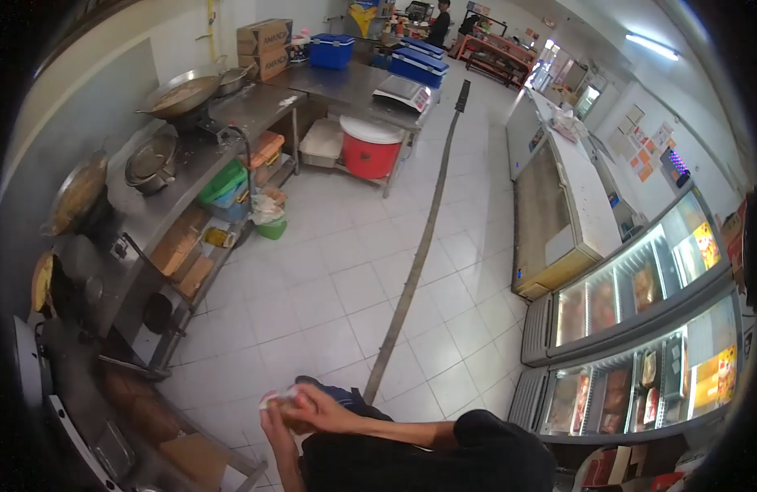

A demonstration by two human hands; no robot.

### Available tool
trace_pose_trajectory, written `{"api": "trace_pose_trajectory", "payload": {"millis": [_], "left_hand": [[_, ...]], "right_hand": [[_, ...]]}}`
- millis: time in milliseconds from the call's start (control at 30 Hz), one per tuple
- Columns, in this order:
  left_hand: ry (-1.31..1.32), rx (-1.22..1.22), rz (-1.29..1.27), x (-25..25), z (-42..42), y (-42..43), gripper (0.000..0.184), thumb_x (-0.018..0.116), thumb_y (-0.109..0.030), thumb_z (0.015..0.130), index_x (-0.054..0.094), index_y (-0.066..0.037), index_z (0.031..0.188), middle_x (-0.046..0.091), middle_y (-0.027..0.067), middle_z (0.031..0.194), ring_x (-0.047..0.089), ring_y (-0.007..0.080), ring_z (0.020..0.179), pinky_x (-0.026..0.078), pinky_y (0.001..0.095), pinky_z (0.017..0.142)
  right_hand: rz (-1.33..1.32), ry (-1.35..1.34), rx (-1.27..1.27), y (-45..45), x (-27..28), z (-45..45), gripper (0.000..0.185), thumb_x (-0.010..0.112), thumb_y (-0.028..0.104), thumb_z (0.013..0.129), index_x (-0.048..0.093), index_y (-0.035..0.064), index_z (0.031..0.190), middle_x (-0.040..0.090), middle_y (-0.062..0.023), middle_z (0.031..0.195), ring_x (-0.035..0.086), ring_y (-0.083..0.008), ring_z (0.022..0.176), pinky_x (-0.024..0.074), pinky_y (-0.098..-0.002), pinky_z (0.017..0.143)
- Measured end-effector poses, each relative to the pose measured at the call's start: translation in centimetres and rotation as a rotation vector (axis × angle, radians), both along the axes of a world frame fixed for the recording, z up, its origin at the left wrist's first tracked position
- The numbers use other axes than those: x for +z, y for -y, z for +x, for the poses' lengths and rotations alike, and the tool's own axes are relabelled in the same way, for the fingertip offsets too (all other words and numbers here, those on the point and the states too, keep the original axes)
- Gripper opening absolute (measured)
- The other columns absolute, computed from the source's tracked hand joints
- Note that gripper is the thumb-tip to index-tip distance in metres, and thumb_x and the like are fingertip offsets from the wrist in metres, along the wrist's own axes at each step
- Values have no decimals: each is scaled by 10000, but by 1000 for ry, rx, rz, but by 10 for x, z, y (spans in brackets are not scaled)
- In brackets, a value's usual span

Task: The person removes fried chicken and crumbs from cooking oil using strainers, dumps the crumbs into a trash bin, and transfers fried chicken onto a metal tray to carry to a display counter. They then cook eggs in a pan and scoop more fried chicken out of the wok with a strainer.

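Note:
My two hands are together low in the picture, in front of my black shirt (411,467). My left hand (275,425) is on the left with its fingers bent upward. From the right, my right hand (319,412) reaches across and meets it, fingers curled. Between them is a small whitish and reddish thing (273,397), blurred and mostly covered by the fingers, so its kind cannot be made out. Both hands are closed around it, held above the tiled floor (345,287).
Steel counters along the left carry a large wok (186,97) and pans. Under the far counter stands a red tub (370,153); blue coolers (417,66) are farther back. Lit glass display fridges (632,385) and a chest freezer (546,205) line the right. A long drain channel (423,254) crosses the floor.

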State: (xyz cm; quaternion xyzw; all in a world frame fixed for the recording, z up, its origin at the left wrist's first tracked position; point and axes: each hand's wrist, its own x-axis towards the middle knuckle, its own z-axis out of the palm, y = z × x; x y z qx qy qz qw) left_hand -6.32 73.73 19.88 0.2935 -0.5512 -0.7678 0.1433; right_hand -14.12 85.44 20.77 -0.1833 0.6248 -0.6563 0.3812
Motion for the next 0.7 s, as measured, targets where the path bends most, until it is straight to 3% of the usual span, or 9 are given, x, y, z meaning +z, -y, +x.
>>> {"api": "trace_pose_trajectory", "payload": {"millis": [33, 100, 167, 300, 367, 433, 467, 600, 700], "left_hand": [[-63, 201, 180, -2, 3, 15, 420, 395, -326, 987, 457, -3, 1248, 555, 129, 1111, 550, 204, 1031, 468, 325, 871], [-186, 83, 348, -10, 20, 48, 489, 359, -375, 984, 397, -9, 1307, 530, 141, 1164, 548, 231, 1055, 461, 345, 890], [-166, 270, 420, -13, 16, 86, 504, 370, -384, 975, 375, -36, 1340, 522, 141, 1152, 543, 232, 1047, 456, 356, 889], [-99, 201, 443, -13, 12, 135, 501, 366, -402, 974, 381, -87, 1363, 507, 85, 1061, 532, 207, 964, 453, 355, 884], [-56, 181, 379, 6, 12, 156, 487, 365, -404, 980, 422, -81, 1339, 506, 61, 995, 529, 183, 893, 451, 304, 826], [-40, -61, 180, 9, 24, 184, 472, 378, -415, 979, 494, -72, 1282, 507, 44, 931, 516, 148, 828, 430, 262, 748], [46, -39, 279, -1, 22, 197, 469, 379, -419, 983, 548, -51, 1219, 512, 32, 886, 501, 117, 802, 408, 245, 708], [-29, -189, 57, -1, 42, 248, 461, 354, -395, 998, 561, -23, 1177, 541, 38, 906, 511, 113, 808, 414, 246, 735], [-16, -122, 160, -25, 61, 271, 452, 324, -371, 1009, 570, -19, 1149, 566, 62, 951, 529, 135, 835, 421, 259, 768]], "right_hand": [[-72, 29, 93, 23, 6, -1, 385, 603, 320, 921, 497, 54, 1178, 539, -44, 1023, 504, -100, 983, 448, -264, 819], [-104, 199, 257, 67, 22, -8, 362, 597, 312, 924, 510, 46, 1154, 526, -45, 1036, 487, -104, 975, 438, -266, 806], [21, 7, 208, 124, 27, -6, 372, 611, 311, 913, 514, 47, 1157, 519, -34, 1015, 480, -102, 943, 426, -254, 789], [188, -56, 385, 156, 43, -20, 313, 639, 269, 891, 555, 62, 1110, 549, -11, 874, 511, -99, 815, 446, -258, 712], [36, -96, 348, 169, 31, -16, 257, 672, 253, 863, 580, 54, 996, 564, -16, 814, 524, -101, 755, 462, -277, 654], [67, -183, 422, 181, 39, -16, 249, 688, 247, 848, 583, 48, 956, 573, -37, 834, 536, -116, 770, 465, -289, 652], [44, -452, 386, 190, 46, -11, 242, 694, 231, 841, 588, 41, 949, 578, -64, 858, 551, -146, 766, 468, -296, 655], [76, -394, 474, 227, 76, -5, 244, 668, 194, 845, 579, 5, 972, 587, -127, 882, 612, -237, 752, 496, -357, 670], [90, -772, 571, 256, 72, 8, 236, 612, 155, 861, 561, -33, 994, 598, -187, 902, 622, -336, 767, 503, -393, 680]]}}
